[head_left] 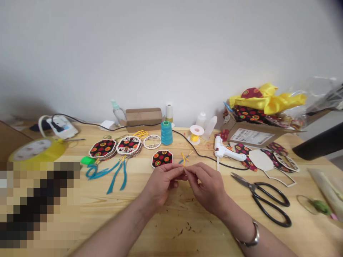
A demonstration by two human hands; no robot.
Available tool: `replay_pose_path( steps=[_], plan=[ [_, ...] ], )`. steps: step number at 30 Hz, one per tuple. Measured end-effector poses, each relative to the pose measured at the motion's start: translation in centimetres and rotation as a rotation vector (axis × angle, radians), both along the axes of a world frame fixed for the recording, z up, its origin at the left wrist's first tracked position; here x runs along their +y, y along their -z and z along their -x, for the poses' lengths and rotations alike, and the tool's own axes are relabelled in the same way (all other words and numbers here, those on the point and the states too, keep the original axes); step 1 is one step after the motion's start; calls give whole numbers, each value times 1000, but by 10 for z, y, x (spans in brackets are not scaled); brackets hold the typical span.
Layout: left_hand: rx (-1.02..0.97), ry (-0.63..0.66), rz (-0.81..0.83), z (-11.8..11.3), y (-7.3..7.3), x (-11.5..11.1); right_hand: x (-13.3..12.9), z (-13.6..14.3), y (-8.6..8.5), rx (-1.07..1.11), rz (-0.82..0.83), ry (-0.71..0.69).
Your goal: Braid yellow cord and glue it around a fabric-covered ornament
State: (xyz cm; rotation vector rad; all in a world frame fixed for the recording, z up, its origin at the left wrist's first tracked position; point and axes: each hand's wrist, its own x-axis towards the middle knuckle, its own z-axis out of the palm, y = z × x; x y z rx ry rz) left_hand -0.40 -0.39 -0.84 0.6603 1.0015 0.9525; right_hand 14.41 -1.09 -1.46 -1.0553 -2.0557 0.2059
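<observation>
Both hands meet over the middle of the table, pinching a thin yellow cord point(183, 157). My left hand point(163, 180) closes thumb and forefinger on it from the left. From the right, my right hand point(205, 184) pinches the same cord, its fingertips almost touching the left ones. The cord's looped or knotted part sticks up above the fingertips, with a bit of blue thread beside it. Just behind my left hand lies a dark patterned fabric panel point(162, 159) with a pale scalloped edge. What lies under the fingers is hidden.
Black-handled scissors point(264, 200) and a white glue gun point(226, 151) lie to the right. Teal thread point(166, 134) and a yellow cord spool point(196, 134) stand behind. Leftward are stacked panels point(128, 145) with blue tassels point(118, 176). A fabric-filled box point(246, 134) sits back right.
</observation>
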Motion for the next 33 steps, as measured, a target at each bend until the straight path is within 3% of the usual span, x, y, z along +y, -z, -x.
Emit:
replay_pose_path(
  steps=[7, 18, 22, 26, 30, 33],
  plan=[
    [-127, -12, 85, -1, -1, 0, 0, -3, 3, -169, -184, 18],
    [-190, -74, 172, 1, 3, 3, -3, -4, -7, -500, -309, -66],
    [-139, -32, 110, 2, 2, 2, 1, -6, -9, -299, -219, -131],
    [11, 59, 28, 3, -1, 1, 11, -14, -15, 15, -4, -165],
    [38, 148, 33, 5, -3, 1, 18, -21, -21, 20, 246, -344],
    [22, 185, 60, 6, -5, 2, 18, -22, -21, 20, 347, -385]
  ],
)
